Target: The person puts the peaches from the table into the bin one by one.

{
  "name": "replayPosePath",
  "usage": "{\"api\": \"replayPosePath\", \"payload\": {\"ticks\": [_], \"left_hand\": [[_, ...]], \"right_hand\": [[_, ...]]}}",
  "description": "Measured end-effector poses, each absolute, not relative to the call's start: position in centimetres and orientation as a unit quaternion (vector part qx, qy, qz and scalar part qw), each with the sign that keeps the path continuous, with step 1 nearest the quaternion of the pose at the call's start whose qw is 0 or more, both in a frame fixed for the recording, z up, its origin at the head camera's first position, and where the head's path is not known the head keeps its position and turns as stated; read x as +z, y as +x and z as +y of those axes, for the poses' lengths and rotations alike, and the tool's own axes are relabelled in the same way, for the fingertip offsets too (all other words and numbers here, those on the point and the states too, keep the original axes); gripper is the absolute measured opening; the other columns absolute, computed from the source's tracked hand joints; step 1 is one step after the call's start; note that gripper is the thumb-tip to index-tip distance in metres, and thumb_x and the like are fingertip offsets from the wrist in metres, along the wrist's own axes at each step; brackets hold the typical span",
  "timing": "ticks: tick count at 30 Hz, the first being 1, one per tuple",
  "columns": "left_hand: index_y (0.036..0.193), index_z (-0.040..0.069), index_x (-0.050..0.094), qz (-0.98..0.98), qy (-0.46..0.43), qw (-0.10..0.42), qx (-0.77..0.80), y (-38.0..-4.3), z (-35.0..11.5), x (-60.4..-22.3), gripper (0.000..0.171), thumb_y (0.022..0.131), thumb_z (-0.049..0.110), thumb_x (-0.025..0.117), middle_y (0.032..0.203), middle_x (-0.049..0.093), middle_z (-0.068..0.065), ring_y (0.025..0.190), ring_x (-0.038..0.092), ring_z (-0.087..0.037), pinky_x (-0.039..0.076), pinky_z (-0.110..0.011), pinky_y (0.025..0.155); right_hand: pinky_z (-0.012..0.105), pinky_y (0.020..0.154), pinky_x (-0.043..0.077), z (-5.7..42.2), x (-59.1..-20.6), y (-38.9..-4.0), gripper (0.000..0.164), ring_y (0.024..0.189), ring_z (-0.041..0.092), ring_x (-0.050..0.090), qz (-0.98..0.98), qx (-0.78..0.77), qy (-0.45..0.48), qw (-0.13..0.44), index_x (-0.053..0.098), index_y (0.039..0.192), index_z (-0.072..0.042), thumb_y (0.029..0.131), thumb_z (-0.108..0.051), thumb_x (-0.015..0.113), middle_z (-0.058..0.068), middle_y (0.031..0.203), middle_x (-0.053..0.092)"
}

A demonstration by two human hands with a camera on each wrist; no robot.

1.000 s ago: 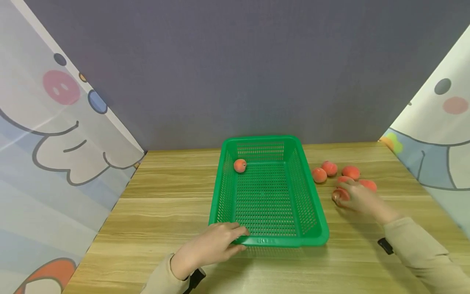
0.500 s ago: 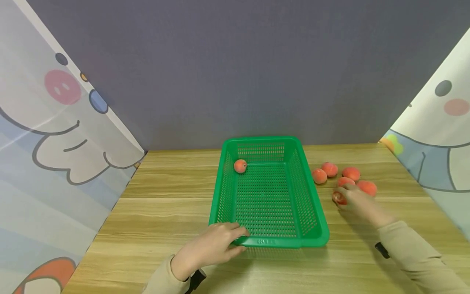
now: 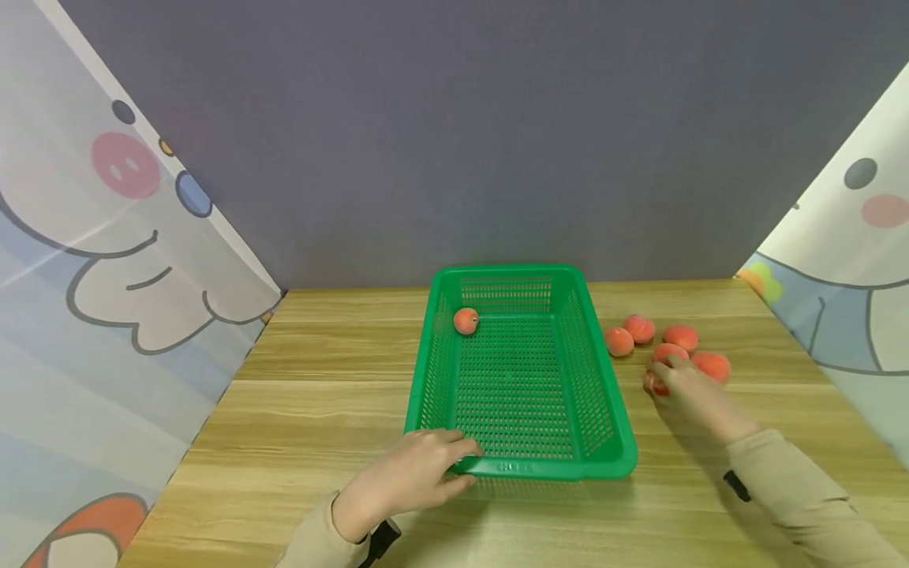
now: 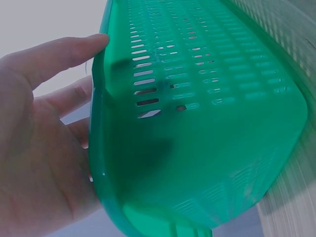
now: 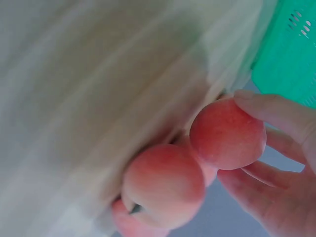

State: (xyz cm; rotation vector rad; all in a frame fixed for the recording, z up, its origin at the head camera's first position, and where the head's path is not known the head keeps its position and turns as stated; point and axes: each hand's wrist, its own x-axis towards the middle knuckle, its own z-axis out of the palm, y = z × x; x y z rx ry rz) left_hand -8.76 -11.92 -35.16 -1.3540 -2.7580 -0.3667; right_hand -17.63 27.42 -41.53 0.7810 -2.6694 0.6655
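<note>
A green perforated plastic basket [image 3: 525,468] stands on the wooden table, one peach [image 3: 465,321] lying in its far left corner. My left hand [image 3: 408,477] holds the basket's near rim at the left, thumb outside and fingers over the edge. To the right of the basket, my right hand [image 3: 699,398] grips a reddish peach [image 5: 228,134] between thumb and fingers, nearest to me in the group. In the right wrist view, a paler peach [image 5: 165,185] sits close beside the held one. The fingers partly hide the held peach in the head view.
Several more peaches lie right of the basket, among them one peach [image 3: 619,341] close to its side and another peach [image 3: 712,366] farthest right. A grey panel [image 3: 497,142] rises behind the table [image 3: 319,371]. Cartoon-printed curtains [image 3: 142,284] flank both sides.
My right hand has shifted slightly and its fingers now cover more of the nearest peach. The left hand stays on the basket rim.
</note>
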Motion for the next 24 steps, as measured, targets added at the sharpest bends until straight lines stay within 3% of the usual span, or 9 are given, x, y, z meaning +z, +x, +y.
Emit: {"api": "replayPosePath", "payload": {"ticks": [2, 3, 6, 10, 12, 14, 17, 20, 24], "left_hand": [[0.097, 0.017, 0.061, -0.892, -0.436, 0.023, -0.119, -8.7, -11.9, -35.2, 0.020, 0.081, 0.027, 0.063, 0.082, 0.058, 0.009, 0.071, 0.053, -0.001, 0.045, -0.020, 0.065], [0.097, 0.017, 0.061, -0.892, -0.436, 0.022, -0.120, -8.7, -11.9, -35.1, 0.020, 0.081, 0.027, 0.063, 0.083, 0.058, 0.009, 0.071, 0.053, -0.001, 0.045, -0.020, 0.065], [0.097, 0.016, 0.061, -0.892, -0.435, 0.021, -0.121, -8.7, -11.8, -35.0, 0.019, 0.081, 0.026, 0.063, 0.083, 0.059, 0.008, 0.072, 0.054, -0.002, 0.045, -0.021, 0.065], [0.097, 0.016, 0.061, -0.892, -0.436, 0.021, -0.122, -8.7, -11.8, -35.0, 0.019, 0.080, 0.026, 0.063, 0.083, 0.058, 0.008, 0.072, 0.054, -0.001, 0.045, -0.020, 0.065], [0.098, 0.017, 0.061, -0.892, -0.436, 0.022, -0.120, -8.7, -11.8, -35.0, 0.020, 0.081, 0.027, 0.063, 0.083, 0.059, 0.009, 0.071, 0.053, -0.001, 0.045, -0.020, 0.064], [0.098, 0.016, 0.061, -0.892, -0.435, 0.018, -0.121, -8.7, -11.8, -35.0, 0.020, 0.081, 0.026, 0.063, 0.083, 0.059, 0.008, 0.071, 0.054, -0.002, 0.045, -0.020, 0.064], [0.098, 0.016, 0.061, -0.893, -0.434, 0.012, -0.121, -8.6, -11.8, -34.9, 0.020, 0.081, 0.025, 0.063, 0.084, 0.059, 0.008, 0.071, 0.054, -0.002, 0.045, -0.021, 0.064], [0.098, 0.016, 0.061, -0.893, -0.433, 0.011, -0.123, -8.6, -11.8, -34.9, 0.020, 0.081, 0.025, 0.063, 0.084, 0.059, 0.007, 0.070, 0.053, -0.002, 0.045, -0.020, 0.063], [0.099, 0.016, 0.061, -0.892, -0.435, 0.016, -0.123, -8.6, -11.8, -34.9, 0.020, 0.081, 0.026, 0.063, 0.083, 0.059, 0.008, 0.069, 0.052, -0.001, 0.045, -0.020, 0.063]], "right_hand": [[0.027, 0.051, 0.041, 27.4, -41.3, -17.6, 0.019, 0.065, 0.021, 0.047, -0.926, 0.199, 0.280, 0.157, 0.053, 0.078, -0.001, 0.066, 0.003, 0.067, 0.014, 0.083, 0.044], [0.029, 0.051, 0.043, 27.5, -41.1, -17.6, 0.022, 0.067, 0.023, 0.050, -0.920, 0.139, 0.298, 0.213, 0.057, 0.077, 0.001, 0.060, 0.004, 0.071, 0.017, 0.085, 0.047], [0.037, 0.056, 0.046, 27.4, -40.5, -17.6, 0.028, 0.075, 0.031, 0.053, -0.920, 0.131, 0.303, 0.209, 0.060, 0.084, 0.004, 0.059, 0.004, 0.074, 0.019, 0.087, 0.050], [0.029, 0.050, 0.043, 27.4, -40.1, -18.0, 0.018, 0.063, 0.019, 0.049, -0.906, 0.125, 0.327, 0.238, 0.060, 0.078, 0.001, 0.063, 0.002, 0.069, 0.010, 0.073, 0.049], [0.024, 0.046, 0.039, 27.4, -39.9, -18.3, 0.018, 0.057, 0.012, 0.043, -0.895, 0.122, 0.340, 0.260, 0.060, 0.076, 0.001, 0.075, -0.015, 0.066, 0.006, 0.070, 0.046], [0.021, 0.043, 0.035, 27.4, -39.7, -18.5, 0.039, 0.054, 0.011, 0.040, -0.891, 0.118, 0.347, 0.268, 0.059, 0.075, 0.002, 0.086, -0.035, 0.053, 0.006, 0.069, 0.044], [0.025, 0.043, 0.039, 27.2, -38.9, -18.2, 0.054, 0.054, 0.015, 0.046, -0.905, 0.112, 0.325, 0.250, 0.061, 0.083, 0.006, 0.081, -0.048, 0.050, 0.013, 0.076, 0.047], [0.031, 0.044, 0.043, 27.0, -37.7, -17.9, 0.038, 0.058, 0.024, 0.052, -0.924, 0.104, 0.296, 0.217, 0.060, 0.091, 0.006, 0.068, -0.021, 0.075, 0.018, 0.082, 0.050], [0.036, 0.047, 0.045, 26.8, -36.4, -17.9, 0.041, 0.062, 0.027, 0.053, -0.930, 0.097, 0.288, 0.206, 0.060, 0.094, 0.005, 0.058, 0.002, 0.077, 0.018, 0.082, 0.051]]}}
